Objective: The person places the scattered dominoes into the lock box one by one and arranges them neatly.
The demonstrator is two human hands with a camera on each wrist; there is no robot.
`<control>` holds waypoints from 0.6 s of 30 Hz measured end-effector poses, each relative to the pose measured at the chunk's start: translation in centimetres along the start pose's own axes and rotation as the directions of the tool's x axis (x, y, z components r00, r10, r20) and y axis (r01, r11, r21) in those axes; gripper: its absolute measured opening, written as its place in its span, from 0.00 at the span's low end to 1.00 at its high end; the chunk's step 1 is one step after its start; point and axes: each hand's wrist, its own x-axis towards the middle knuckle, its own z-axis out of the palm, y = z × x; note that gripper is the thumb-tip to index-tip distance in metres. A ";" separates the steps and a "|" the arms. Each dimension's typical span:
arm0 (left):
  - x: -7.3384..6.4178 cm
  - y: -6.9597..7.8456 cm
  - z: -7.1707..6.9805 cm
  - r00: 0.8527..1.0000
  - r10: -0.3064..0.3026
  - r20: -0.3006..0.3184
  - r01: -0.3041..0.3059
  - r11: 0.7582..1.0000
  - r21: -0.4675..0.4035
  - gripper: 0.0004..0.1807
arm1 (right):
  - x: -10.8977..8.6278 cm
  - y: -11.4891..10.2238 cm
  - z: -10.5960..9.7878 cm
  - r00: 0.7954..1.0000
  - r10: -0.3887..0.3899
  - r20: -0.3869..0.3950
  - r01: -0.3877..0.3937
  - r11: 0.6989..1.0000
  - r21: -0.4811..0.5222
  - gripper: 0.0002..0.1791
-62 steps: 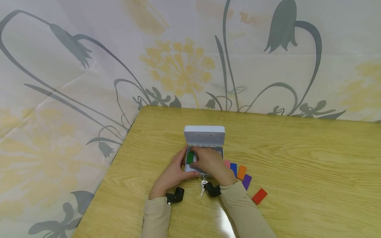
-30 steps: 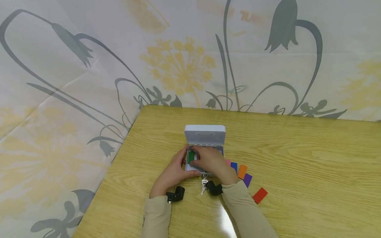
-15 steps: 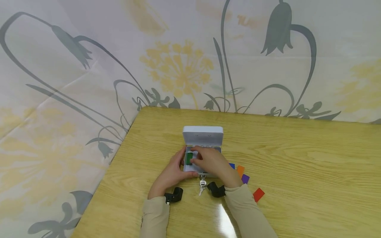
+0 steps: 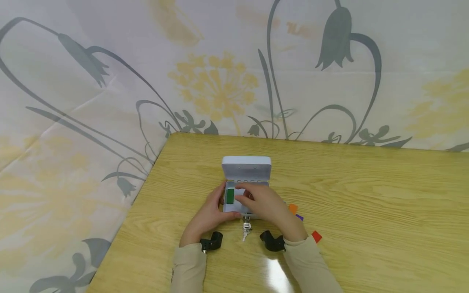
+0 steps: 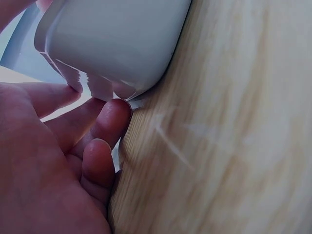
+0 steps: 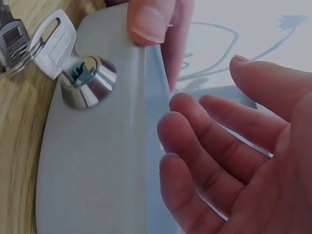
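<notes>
A small white metal cash box (image 4: 246, 160) stands on the table with its lid raised and hinged at the back. Inside, at the left end, lies a green block (image 4: 230, 196). My left hand (image 4: 209, 213) holds the box's left side, its thumb along the front edge and its fingers round the left wall. Over the box's right half hovers my right hand (image 4: 265, 203), fingers loosely bent and parted, nothing between them. In the right wrist view a key (image 6: 56, 46) sits in the round lock (image 6: 90, 83) on the box's front, with another key (image 6: 12, 36) hanging from its ring.
Right of the box lie an orange block (image 4: 293, 208), a purple block (image 4: 299, 217) and a red block (image 4: 316, 237), partly behind the right arm. The wooden table (image 4: 366, 203) meets a flower-patterned cloth (image 4: 220, 89) at its back and left edges.
My right hand has drawn back to the right from the green block, which stays at the box's left end. My left hand keeps its hold on the box.
</notes>
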 end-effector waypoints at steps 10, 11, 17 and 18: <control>0.7 -2.1 0.8 0.999 -0.047 -0.027 0.048 0.998 0.031 0.54 | -3.1 0.9 -1.4 0.997 0.062 -0.051 -0.063 0.998 -0.008 0.16; 0.6 -1.9 0.8 0.998 -0.056 -0.031 0.057 0.998 0.035 0.54 | -3.4 1.0 -1.6 0.996 0.068 -0.058 -0.068 0.998 -0.006 0.16; -0.2 0.7 0.2 0.998 -0.058 -0.031 0.058 0.998 0.004 0.53 | -5.2 1.7 -2.4 0.992 0.071 -0.107 -0.073 0.997 -0.016 0.15; -0.2 1.0 0.1 0.998 -0.050 -0.024 0.050 0.999 -0.007 0.53 | -5.6 1.8 -2.5 0.990 0.075 -0.116 -0.078 0.997 -0.013 0.15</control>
